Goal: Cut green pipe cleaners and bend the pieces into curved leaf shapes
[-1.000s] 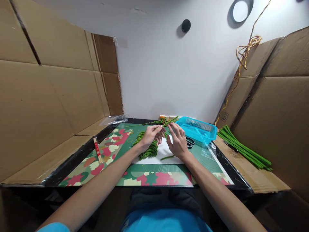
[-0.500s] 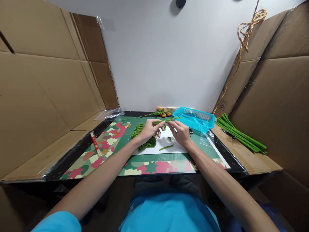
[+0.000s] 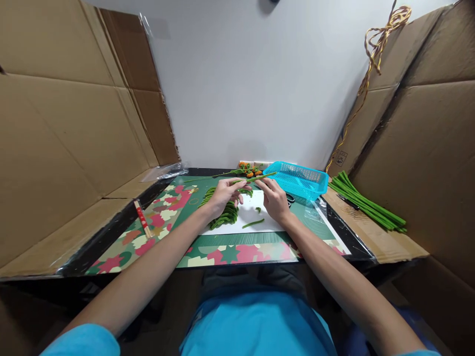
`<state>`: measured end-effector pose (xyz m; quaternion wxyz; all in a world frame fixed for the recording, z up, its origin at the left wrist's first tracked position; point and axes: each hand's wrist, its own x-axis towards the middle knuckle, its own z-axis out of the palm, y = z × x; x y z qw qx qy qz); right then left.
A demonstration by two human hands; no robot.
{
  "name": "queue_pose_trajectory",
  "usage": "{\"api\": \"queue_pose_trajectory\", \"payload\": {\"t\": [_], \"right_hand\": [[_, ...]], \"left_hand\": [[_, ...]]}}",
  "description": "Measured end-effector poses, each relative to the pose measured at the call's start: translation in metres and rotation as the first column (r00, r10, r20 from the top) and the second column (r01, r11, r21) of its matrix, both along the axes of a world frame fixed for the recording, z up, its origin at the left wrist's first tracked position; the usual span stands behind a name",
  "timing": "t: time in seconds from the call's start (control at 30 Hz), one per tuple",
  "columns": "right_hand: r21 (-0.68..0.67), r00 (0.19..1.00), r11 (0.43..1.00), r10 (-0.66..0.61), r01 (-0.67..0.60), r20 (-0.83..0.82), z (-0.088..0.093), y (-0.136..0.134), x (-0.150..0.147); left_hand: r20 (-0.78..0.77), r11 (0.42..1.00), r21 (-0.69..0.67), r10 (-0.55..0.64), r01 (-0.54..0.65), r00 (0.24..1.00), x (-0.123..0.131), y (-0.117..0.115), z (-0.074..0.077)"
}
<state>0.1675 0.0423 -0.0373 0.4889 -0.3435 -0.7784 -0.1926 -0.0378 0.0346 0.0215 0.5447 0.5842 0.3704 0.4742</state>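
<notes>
My left hand [image 3: 223, 196] is closed in a pinch on a green pipe cleaner [image 3: 267, 175], which sticks out to the right and slants slightly up. My right hand [image 3: 275, 200] is closed at the same pipe cleaner, its fingertips against the stem; the thumb is mostly hidden. Below the hands lies a white sheet [image 3: 247, 213]. On its left side a row of bent green pipe cleaner pieces [image 3: 226, 217] is partly covered by my left hand. A short green piece [image 3: 253, 223] and a small curled bit [image 3: 258, 210] lie between the hands.
Scissors [image 3: 290, 199] lie beside my right hand, before a blue basket [image 3: 297, 183]. Orange and green flower-like pieces [image 3: 250, 170] lie at the back. Long green pipe cleaners [image 3: 367, 202] and a black pen [image 3: 349, 201] are right; red-wrapped chopsticks [image 3: 143, 217] left. Cardboard walls [image 3: 74, 109] flank the table.
The pipe cleaner's free end now tilts up more. My right fingers have shifted slightly below the stem, and the whole view has moved a little.
</notes>
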Motion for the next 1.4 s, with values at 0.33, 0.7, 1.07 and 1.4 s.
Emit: {"api": "queue_pose_trajectory", "payload": {"t": [0.33,0.7,1.07,1.4], "right_hand": [[-0.057,0.988,0.989,-0.131,0.135,0.076,0.0028,-0.0060,-0.0007],[-0.068,0.985,0.990,-0.112,0.122,0.130,0.0038,-0.0090,-0.0017],[-0.105,0.994,0.989,-0.105,0.108,0.030,0.0023,-0.0034,0.0004],[-0.103,0.997,0.992,-0.075,0.075,0.000,0.0038,-0.0072,-0.0007]], "left_hand": [[0.000,0.998,0.020,0.064,-0.064,0.998,-0.0010,0.0024,-0.0025],[0.019,0.999,-0.005,0.045,-0.045,0.999,-0.0033,0.0049,-0.0044],[-0.041,0.999,0.004,-0.043,0.044,0.998,-0.0024,0.0019,-0.0039],[-0.104,0.998,0.007,-0.065,0.066,0.993,-0.0012,-0.0002,-0.0027]]}}
